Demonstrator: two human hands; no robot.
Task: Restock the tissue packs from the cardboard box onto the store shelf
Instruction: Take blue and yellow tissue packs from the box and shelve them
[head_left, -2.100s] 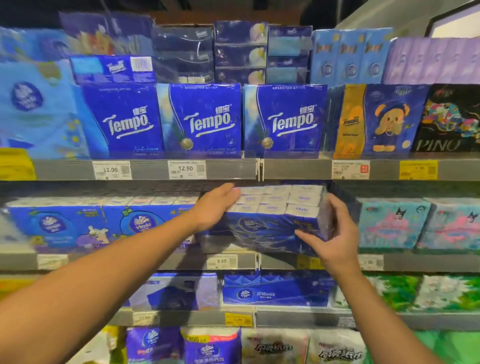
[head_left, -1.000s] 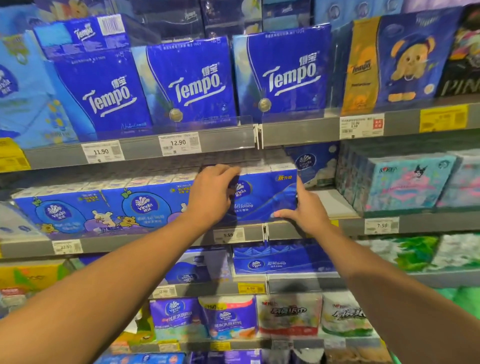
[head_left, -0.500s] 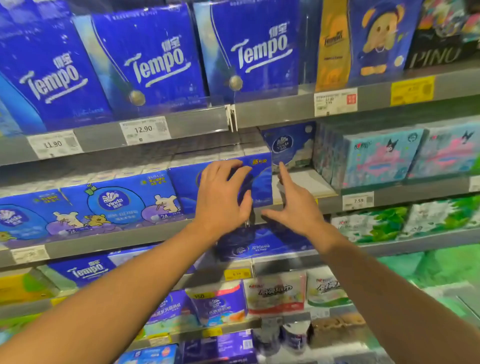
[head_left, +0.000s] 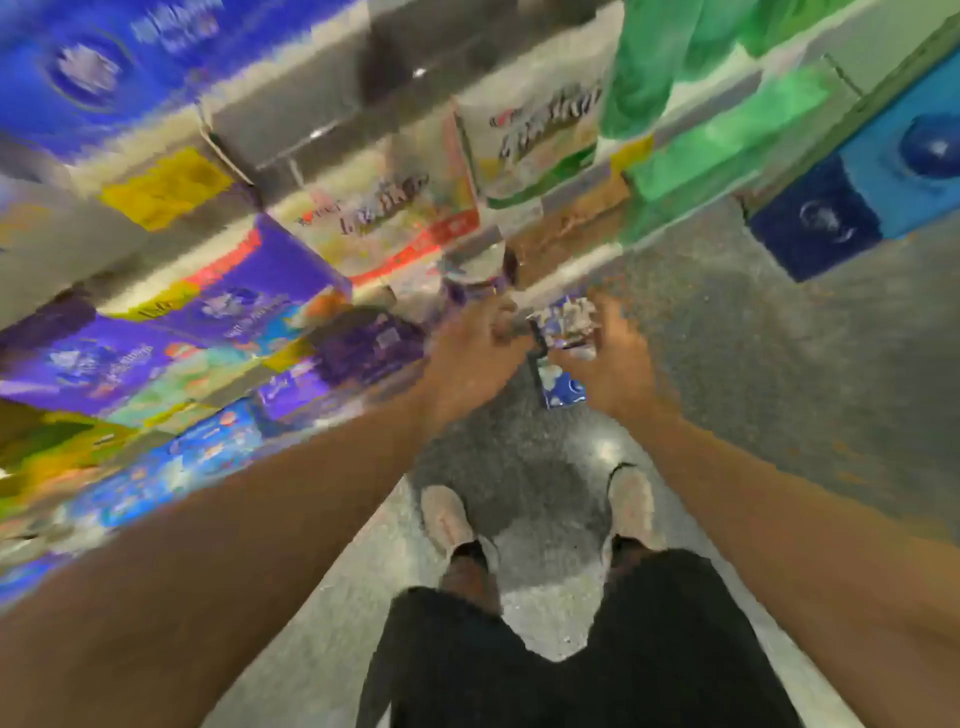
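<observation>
The head view is tilted steeply down and badly blurred. My left hand (head_left: 470, 358) and my right hand (head_left: 621, 364) reach down side by side over the grey floor, with loose fingers and nothing in them. Between the hands, lower down, a small blue tissue pack (head_left: 563, 387) shows, with another blurred blue-and-white pack (head_left: 566, 319) just above it. The store shelf (head_left: 306, 104) runs along the left, its lower rows full of purple and blue packs (head_left: 234, 306). I cannot make out the cardboard box.
White packs with red and green bands (head_left: 395, 218) fill the shelf ahead, and green packs (head_left: 701, 150) lie to their right. A blue carton (head_left: 883, 182) stands at far right. My shoes (head_left: 447, 519) stand on the speckled floor.
Both hands have let go of the blue pack on the middle shelf and dropped low toward the floor. The view has swung down from the shelves to my legs.
</observation>
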